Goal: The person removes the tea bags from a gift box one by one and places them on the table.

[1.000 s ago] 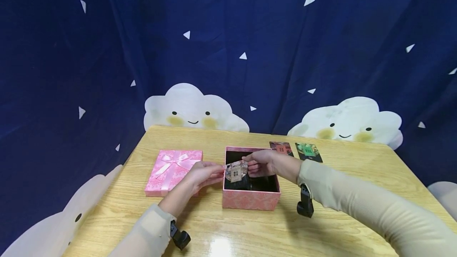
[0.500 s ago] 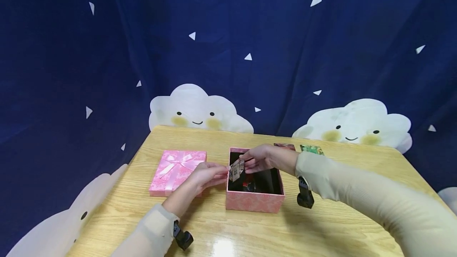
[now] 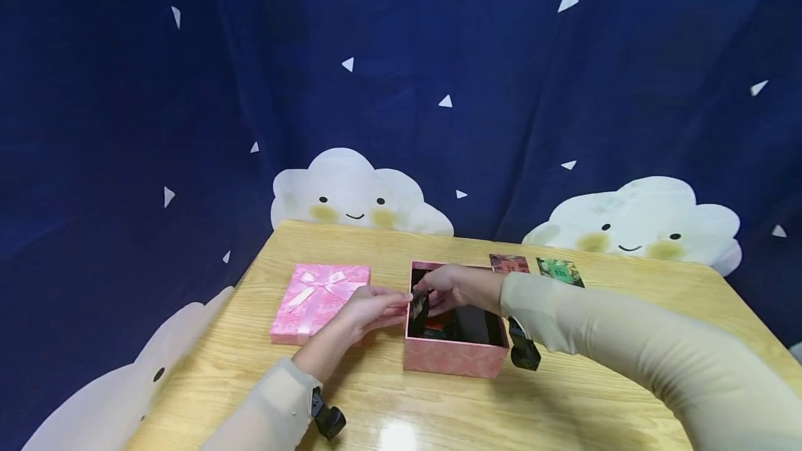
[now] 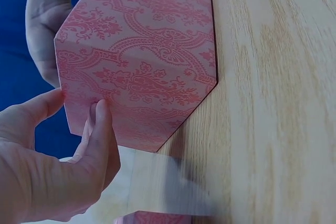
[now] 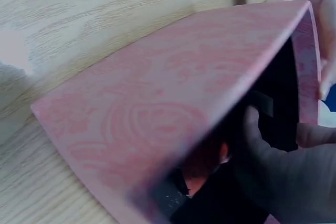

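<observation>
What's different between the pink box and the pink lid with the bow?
The pink box is deep, while the lid is shallow. The box stands open, showing a dark inside; the lid lies flat, ribboned face up. The right hand is inside the box, while the lid is not being held. Both are pink and patterned, and rest on the wooden table.

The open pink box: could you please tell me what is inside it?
Inside the box, the right hand holds a dark packet, with a red-and-black item lower down. Anything behind the hand and packet is covered.
</observation>
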Demonstrator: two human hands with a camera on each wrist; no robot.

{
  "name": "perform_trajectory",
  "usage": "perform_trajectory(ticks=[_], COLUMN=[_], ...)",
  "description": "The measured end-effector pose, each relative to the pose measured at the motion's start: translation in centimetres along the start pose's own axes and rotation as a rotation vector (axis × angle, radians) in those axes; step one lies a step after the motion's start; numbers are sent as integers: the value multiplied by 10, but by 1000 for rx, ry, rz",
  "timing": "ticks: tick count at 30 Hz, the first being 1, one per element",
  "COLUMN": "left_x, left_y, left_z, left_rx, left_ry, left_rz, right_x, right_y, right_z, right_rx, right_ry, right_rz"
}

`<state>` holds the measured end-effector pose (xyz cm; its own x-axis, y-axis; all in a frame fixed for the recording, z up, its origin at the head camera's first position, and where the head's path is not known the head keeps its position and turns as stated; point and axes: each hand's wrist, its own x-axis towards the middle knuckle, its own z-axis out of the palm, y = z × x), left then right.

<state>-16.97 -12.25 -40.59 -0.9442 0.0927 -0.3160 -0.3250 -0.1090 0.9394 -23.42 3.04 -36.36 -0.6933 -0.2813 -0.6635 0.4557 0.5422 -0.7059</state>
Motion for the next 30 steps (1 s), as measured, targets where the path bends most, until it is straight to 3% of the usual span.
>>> perform_trajectory(ticks=[4, 10, 25, 30], left_x=[1, 1, 2, 2], left_y=[-1, -1, -1, -1], left_z=[2, 3, 1, 1], left_rx=[2, 0, -1, 0], left_ry=[-11, 9, 13, 5], left_rz=[0, -8, -2, -4], right_x=[1, -4, -31, -41], right_y=[7, 10, 16, 20], right_z=[1, 0, -29, -40], right_rx=[-54, -35, -4, 32], right_ry=[26, 66, 64, 24], right_rz=[-13, -63, -119, -151])
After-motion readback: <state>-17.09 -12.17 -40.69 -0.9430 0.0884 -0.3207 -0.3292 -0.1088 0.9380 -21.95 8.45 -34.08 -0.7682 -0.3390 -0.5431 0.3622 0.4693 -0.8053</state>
